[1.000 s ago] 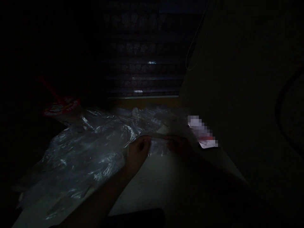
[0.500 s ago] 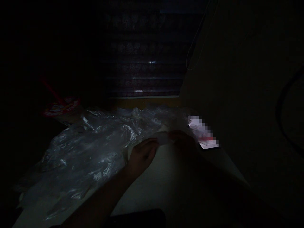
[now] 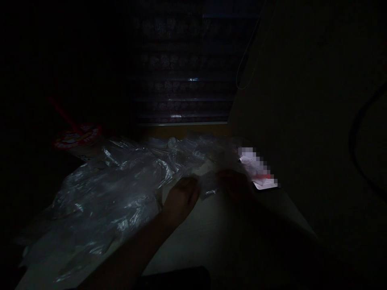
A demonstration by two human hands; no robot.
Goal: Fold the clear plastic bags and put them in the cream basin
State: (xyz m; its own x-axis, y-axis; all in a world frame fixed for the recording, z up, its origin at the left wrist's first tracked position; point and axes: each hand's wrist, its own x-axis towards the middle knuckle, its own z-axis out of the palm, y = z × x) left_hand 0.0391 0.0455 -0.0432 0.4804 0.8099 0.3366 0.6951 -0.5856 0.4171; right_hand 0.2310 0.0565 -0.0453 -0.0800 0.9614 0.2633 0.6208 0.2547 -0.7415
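Note:
Between my two hands, a little above the pale table, is a small clear plastic bag (image 3: 208, 184) with a bright glint along its lower edge. My left hand (image 3: 182, 198) is closed, its curled fingers pinching the bag's left side. My right hand (image 3: 234, 183) lies in deep shadow, with its fingertips closed at the bag's right side. To the left spreads a large heap of clear plastic bags (image 3: 109, 193), crumpled and shiny, and it reaches along the back of the table behind my hands.
A lit phone (image 3: 266, 184) lies right of my right hand, its screen partly covered. At the back left stands a cup (image 3: 80, 139) with a red patterned lid and red straw. The table (image 3: 187, 241) ends at a right edge; a dark object (image 3: 178, 280) sits at the front.
The small bag now hangs more open and lower between my hands, catching light at its bottom edge. Both hands have shifted only slightly.

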